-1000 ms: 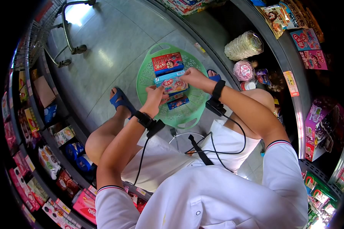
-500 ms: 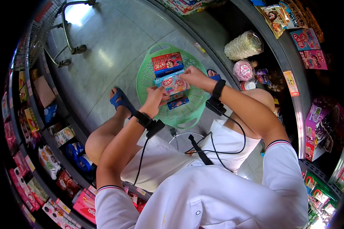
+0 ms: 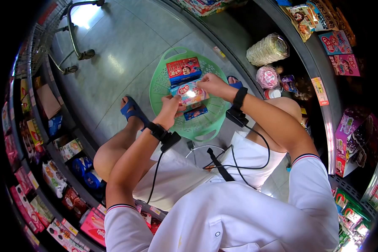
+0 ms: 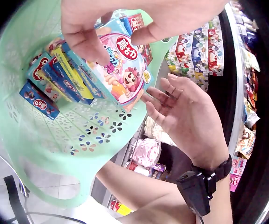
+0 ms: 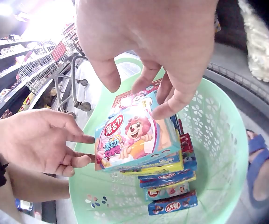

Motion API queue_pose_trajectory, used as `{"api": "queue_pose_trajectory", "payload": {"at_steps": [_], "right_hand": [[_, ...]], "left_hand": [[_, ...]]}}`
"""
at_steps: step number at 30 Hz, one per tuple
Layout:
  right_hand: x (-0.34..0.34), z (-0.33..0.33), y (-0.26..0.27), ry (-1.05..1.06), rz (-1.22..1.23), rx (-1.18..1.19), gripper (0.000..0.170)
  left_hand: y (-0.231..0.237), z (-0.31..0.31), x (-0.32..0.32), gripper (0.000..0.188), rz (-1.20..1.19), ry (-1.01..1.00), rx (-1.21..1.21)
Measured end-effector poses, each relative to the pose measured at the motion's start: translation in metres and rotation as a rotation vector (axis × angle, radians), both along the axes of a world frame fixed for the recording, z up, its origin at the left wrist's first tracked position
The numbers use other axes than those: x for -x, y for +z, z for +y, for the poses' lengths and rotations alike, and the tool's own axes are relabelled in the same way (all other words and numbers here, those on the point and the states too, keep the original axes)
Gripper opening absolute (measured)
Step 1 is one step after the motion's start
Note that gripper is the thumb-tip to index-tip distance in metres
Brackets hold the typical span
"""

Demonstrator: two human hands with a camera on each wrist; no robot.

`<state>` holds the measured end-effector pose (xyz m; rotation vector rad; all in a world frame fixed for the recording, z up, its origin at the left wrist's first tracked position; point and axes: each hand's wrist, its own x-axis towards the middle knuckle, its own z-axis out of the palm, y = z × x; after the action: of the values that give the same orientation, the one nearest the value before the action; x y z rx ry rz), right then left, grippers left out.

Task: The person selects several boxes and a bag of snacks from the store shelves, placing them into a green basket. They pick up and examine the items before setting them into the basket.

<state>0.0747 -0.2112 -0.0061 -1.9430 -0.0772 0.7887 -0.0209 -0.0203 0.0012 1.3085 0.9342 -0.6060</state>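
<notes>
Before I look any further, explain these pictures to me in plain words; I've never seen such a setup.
There is no robot: a person works bare-handed, with a left hand and a right hand. The large picture comes from a camera worn on the head, looking down. The two smaller ones come from wrist cameras, each seeing its own hand's work close up. Inside the green basket are a red box, a small dark-blue box and others. Between the hands is a light-blue box with a cartoon figure on it. Fingers meet it at both ends; whether they pinch or merely touch it, I can't tell.
</notes>
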Motion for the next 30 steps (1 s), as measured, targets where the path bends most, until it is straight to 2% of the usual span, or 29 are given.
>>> {"api": "queue_pose_trajectory", "payload": {"at_steps": [7, 19, 25, 28, 30], "right_hand": [[0.001, 0.000, 0.001, 0.003, 0.014, -0.005, 0.034], [0.004, 0.003, 0.010, -0.033, 0.022, -0.057, 0.028], [0.005, 0.006, 0.005, 0.063, 0.044, -0.091, 0.025], [0.004, 0.004, 0.008, 0.140, 0.139, -0.033, 0.033], [0.005, 0.004, 0.007, 0.129, 0.123, -0.041, 0.032]], "left_hand": [[0.006, -0.003, -0.001, 0.042, 0.007, 0.014, -0.032], [0.002, 0.000, 0.000, 0.038, -0.008, -0.008, -0.020], [0.008, -0.003, -0.003, 0.035, -0.029, -0.017, 0.010], [0.008, -0.004, -0.003, 0.036, -0.029, -0.014, -0.005], [0.004, -0.003, -0.003, 0.034, -0.027, -0.024, 0.001]]}}
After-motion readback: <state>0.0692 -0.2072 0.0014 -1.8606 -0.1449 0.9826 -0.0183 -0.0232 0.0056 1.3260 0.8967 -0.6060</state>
